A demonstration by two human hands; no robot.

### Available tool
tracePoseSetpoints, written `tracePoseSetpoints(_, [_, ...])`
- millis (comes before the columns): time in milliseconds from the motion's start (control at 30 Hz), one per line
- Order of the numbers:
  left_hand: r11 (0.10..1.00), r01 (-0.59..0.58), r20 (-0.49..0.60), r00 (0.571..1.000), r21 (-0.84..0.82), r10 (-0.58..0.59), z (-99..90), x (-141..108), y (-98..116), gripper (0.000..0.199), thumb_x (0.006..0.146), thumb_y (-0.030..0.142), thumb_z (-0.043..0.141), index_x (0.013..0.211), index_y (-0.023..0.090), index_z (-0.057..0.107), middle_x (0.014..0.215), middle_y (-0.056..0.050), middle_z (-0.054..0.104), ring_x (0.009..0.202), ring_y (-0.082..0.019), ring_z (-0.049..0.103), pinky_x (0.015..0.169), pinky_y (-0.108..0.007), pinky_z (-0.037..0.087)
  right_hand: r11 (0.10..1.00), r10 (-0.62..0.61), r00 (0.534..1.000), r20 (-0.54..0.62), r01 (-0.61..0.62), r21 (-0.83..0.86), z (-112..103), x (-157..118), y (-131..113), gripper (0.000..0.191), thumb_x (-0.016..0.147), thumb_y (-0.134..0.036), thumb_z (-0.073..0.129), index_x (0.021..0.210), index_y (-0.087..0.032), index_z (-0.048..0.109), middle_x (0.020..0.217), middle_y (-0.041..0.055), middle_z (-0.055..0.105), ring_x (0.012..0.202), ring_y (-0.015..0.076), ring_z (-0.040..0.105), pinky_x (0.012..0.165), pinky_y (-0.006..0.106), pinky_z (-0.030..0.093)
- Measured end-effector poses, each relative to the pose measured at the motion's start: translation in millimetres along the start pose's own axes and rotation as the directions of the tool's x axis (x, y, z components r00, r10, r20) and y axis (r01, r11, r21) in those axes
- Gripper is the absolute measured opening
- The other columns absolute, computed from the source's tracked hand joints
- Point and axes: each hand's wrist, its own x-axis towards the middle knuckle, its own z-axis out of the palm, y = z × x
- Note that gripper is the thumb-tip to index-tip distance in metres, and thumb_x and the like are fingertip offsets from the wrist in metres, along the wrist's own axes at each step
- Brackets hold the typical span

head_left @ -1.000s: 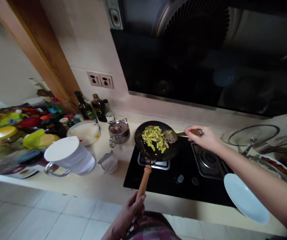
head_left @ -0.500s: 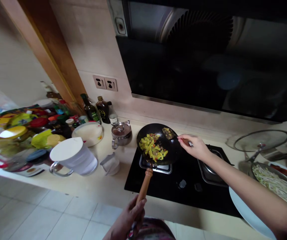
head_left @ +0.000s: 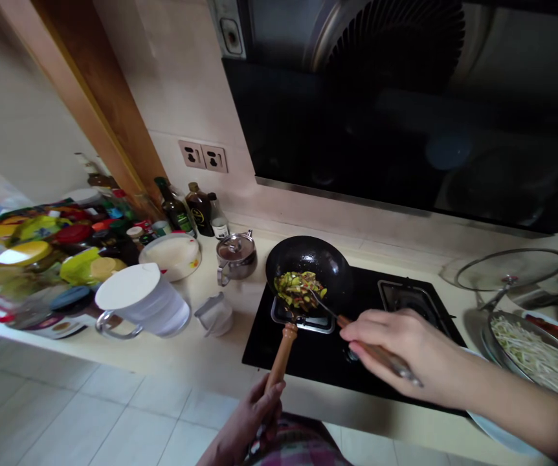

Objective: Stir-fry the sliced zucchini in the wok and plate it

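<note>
A black wok (head_left: 308,259) sits tilted on the front-left burner of the hob. Its stir-fry of green and yellow pieces with red bits (head_left: 299,291) lies gathered toward the near side. My left hand (head_left: 247,421) grips the turned wooden wok handle (head_left: 281,356) at the bottom of the view. My right hand (head_left: 395,346) holds a wood-handled metal spatula (head_left: 369,343), whose thin shank reaches over the wok rim. The spatula's blade is down among the food and mostly hidden.
The black glass hob (head_left: 357,353) has a bare right burner. A lidded steel pot (head_left: 236,257), white jug (head_left: 143,301) and bottles (head_left: 175,207) stand left. To the right are a glass lid (head_left: 509,268) and a bowl of bean sprouts (head_left: 534,356). A range hood (head_left: 380,84) hangs above.
My right hand has moved down and nearer to me, bringing the spatula from the wok's far side into the food. The stir-fry has shifted toward the wok's near side.
</note>
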Motion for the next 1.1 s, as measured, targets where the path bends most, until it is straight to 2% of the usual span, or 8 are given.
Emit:
tracePoseSetpoints(133, [1.0,-0.004,-0.007,1.0,0.002,0.004,2.1,-2,4,0.051,0.073,0.066,0.056,0.094,0.02,0.043,0.056,0.008,0.048,0.036,-0.005,0.042,0.031,-0.016,0.024,0.993,0.062,0.997,-0.048,-0.067,-0.101,34,17,21,0.019,0.083,-0.017,0.051,0.086,-0.021,0.069,0.073,0.0023,0.069,0.057,0.0119,0.061,0.055,0.021,0.047])
tracePoseSetpoints(233, [1.0,0.007,-0.015,1.0,0.002,-0.007,4.0,-3,8,0.052,0.072,0.066,0.057,0.093,0.021,0.044,0.058,0.008,0.049,0.036,-0.005,0.043,0.031,-0.016,0.023,0.969,0.232,0.951,-0.204,-0.244,-0.033,21,27,61,0.019,0.083,-0.024,0.053,0.089,-0.025,0.071,0.085,0.0007,0.073,0.07,0.0161,0.068,0.067,0.028,0.053])
tracePoseSetpoints(400, [1.0,0.004,-0.012,1.0,-0.001,-0.004,6.4,-4,11,0.05,0.072,0.066,0.057,0.091,0.021,0.045,0.057,0.008,0.049,0.034,-0.005,0.043,0.03,-0.016,0.024,0.793,0.591,0.69,-0.418,-0.592,0.143,-12,30,122,0.014,0.077,-0.029,0.058,0.076,-0.022,0.07,0.055,-0.0015,0.068,0.052,0.0168,0.067,0.059,0.026,0.052])
tracePoseSetpoints(533, [1.0,-0.01,-0.018,1.0,-0.002,0.01,5.2,-4,8,0.047,0.075,0.064,0.055,0.09,0.021,0.045,0.055,0.009,0.047,0.032,-0.005,0.041,0.028,-0.015,0.021,0.63,0.776,0.424,-0.466,-0.498,0.596,39,36,141,0.025,0.08,-0.036,0.054,0.082,-0.015,0.067,0.062,0.0044,0.071,0.052,0.0193,0.068,0.051,0.027,0.054])
tracePoseSetpoints(733, [1.0,0.007,-0.027,1.0,-0.007,-0.007,3.4,1,3,0.052,0.073,0.066,0.056,0.096,0.02,0.047,0.057,0.007,0.049,0.034,-0.007,0.044,0.03,-0.017,0.024,0.804,0.563,0.633,-0.531,-0.271,0.529,76,25,95,0.023,0.08,-0.04,0.061,0.087,-0.02,0.069,0.079,0.0053,0.074,0.065,0.02,0.071,0.065,0.03,0.058])
tracePoseSetpoints(900, [0.999,-0.031,-0.034,0.999,-0.036,0.03,-6.1,-8,8,0.052,0.073,0.064,0.059,0.1,0.02,0.053,0.071,0.001,0.059,0.054,-0.011,0.059,0.046,-0.021,0.041,0.814,0.525,0.679,-0.513,-0.224,0.536,80,0,78,0.022,0.084,-0.039,0.058,0.087,-0.021,0.069,0.074,0.0046,0.074,0.065,0.0213,0.072,0.062,0.031,0.059])
tracePoseSetpoints(1033, [0.988,-0.112,-0.379,0.923,-0.106,0.064,-72.1,-28,18,0.065,0.062,0.063,0.07,0.109,0.022,0.053,0.094,-0.005,0.063,0.085,-0.021,0.065,0.074,-0.033,0.052,0.782,0.598,0.597,-0.535,-0.288,0.552,105,-16,101,0.02,0.083,-0.038,0.061,0.09,-0.021,0.069,0.085,0.0061,0.074,0.066,0.0211,0.072,0.065,0.031,0.059])
tracePoseSetpoints(1100, [0.969,-0.24,-0.656,0.741,-0.061,0.142,-123.5,-40,31,0.074,0.046,0.061,0.079,0.103,0.022,0.053,0.092,-0.005,0.063,0.086,-0.023,0.064,0.073,-0.035,0.053,0.749,0.651,0.491,-0.579,-0.294,0.593,117,-17,112,0.024,0.082,-0.04,0.061,0.092,-0.02,0.068,0.087,0.0072,0.074,0.07,0.0222,0.072,0.069,0.033,0.059])
